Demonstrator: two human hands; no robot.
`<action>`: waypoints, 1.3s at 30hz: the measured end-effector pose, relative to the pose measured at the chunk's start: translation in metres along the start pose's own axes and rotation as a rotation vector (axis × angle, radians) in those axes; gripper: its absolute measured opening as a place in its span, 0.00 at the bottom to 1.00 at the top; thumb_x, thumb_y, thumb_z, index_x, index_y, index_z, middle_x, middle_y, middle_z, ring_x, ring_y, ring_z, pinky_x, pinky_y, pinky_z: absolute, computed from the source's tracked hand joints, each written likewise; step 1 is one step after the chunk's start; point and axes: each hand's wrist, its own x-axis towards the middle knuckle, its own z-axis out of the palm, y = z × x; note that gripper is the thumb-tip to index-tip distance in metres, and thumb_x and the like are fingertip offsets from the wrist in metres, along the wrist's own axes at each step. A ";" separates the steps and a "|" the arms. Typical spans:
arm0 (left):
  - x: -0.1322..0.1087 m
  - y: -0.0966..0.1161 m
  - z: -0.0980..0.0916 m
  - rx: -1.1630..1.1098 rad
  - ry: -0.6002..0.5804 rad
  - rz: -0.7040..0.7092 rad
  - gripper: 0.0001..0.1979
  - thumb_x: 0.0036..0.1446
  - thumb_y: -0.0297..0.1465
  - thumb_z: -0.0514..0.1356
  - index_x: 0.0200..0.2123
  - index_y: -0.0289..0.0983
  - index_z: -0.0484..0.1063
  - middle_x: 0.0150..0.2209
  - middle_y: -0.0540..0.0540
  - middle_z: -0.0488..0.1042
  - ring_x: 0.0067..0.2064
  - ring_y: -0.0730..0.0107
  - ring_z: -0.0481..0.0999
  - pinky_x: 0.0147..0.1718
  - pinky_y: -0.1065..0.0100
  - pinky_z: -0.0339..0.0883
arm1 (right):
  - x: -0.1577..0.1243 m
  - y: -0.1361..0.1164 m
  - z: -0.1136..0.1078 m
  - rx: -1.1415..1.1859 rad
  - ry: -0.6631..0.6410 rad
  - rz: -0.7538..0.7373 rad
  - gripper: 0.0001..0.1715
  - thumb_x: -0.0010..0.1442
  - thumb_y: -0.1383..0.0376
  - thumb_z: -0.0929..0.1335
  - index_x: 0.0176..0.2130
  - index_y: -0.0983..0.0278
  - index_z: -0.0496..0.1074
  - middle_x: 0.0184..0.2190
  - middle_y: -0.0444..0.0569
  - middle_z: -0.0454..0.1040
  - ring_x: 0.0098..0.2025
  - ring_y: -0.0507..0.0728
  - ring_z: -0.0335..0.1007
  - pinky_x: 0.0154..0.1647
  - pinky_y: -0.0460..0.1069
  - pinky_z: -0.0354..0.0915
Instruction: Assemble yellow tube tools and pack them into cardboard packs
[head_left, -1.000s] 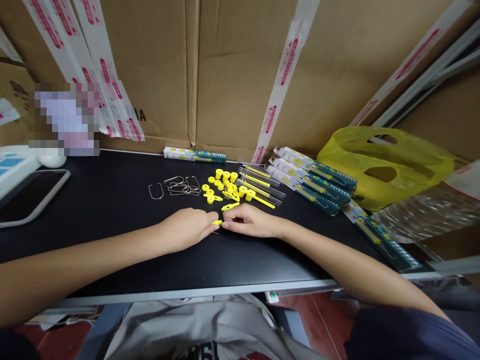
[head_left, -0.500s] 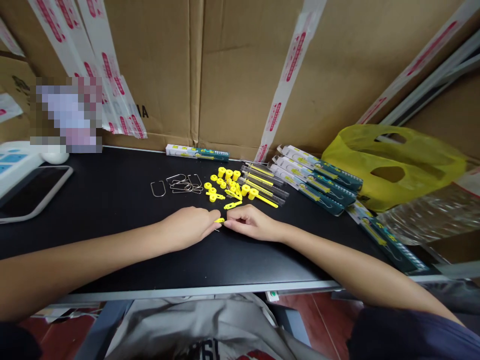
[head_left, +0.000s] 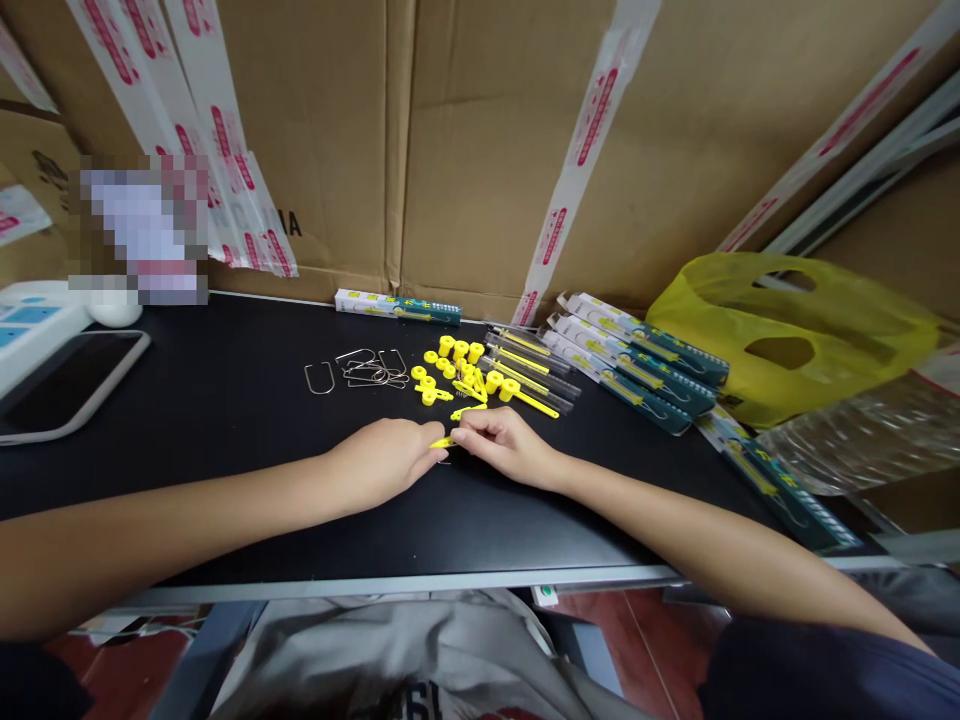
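My left hand [head_left: 394, 455] is closed, its thumb and forefinger pinching a small yellow plastic piece [head_left: 442, 442] above the black table [head_left: 360, 540]. From the other side, my right hand [head_left: 506, 445] pinches the right end of that same piece. A short stretch of thin metal wire [head_left: 445, 463] shows just below the left fingertips; most of it is hidden. Right behind my hands lies a similar flat yellow piece [head_left: 468, 411]. Beyond it is a cluster of yellow caps [head_left: 461, 350] and small parts, with a little spring [head_left: 461, 393] among them.
Bent metal wire hooks [head_left: 367, 370] lie left of the yellow parts. Clear tubes [head_left: 525, 365] with yellow rods lie to the right, beside printed boxes [head_left: 637, 360] and a yellow plastic bag [head_left: 705, 300]. A phone [head_left: 67, 385] is at far left. Cardboard [head_left: 480, 150] stands behind.
My right fingertips have closed in on the right end of the yellow piece, where a small gap showed before. More of the piece is visible now. The view has shifted slightly.
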 end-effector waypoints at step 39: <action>0.005 -0.015 -0.013 -0.406 -0.089 0.082 0.14 0.65 0.33 0.43 0.33 0.38 0.64 0.22 0.53 0.69 0.27 0.71 0.69 0.30 0.71 0.59 | 0.002 0.004 -0.012 -0.114 -0.142 -0.077 0.18 0.67 0.58 0.61 0.28 0.64 0.61 0.23 0.40 0.59 0.25 0.48 0.54 0.28 0.44 0.54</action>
